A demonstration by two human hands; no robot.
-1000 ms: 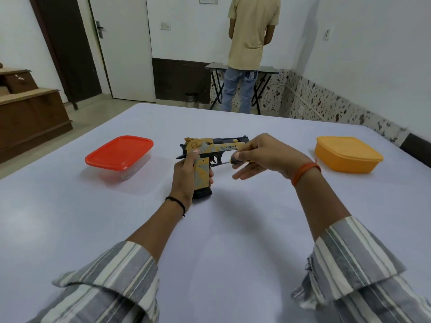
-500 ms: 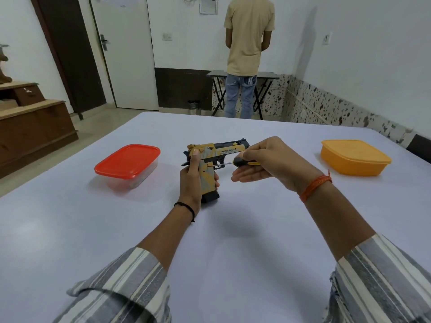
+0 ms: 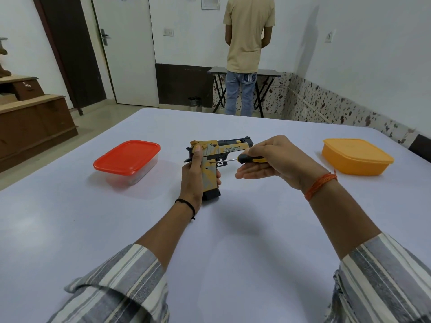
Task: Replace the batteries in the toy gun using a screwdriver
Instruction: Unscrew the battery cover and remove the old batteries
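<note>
Between both hands [image 3: 196,180], angular plastic toy gun [image 3: 224,149], thin steel screwdriver [image 3: 242,159].

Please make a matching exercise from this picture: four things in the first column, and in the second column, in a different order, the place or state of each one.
Things:
1. toy gun
2. screwdriver
3. red-lidded box
4. orange box

Places or states:
A. lies on the table, to the person's left
B. gripped upright by the left hand
C. lies on the table, to the person's right
D. pinched by the right hand, tip at the gun's grip

Pairs: 1-B, 2-D, 3-A, 4-C
</note>
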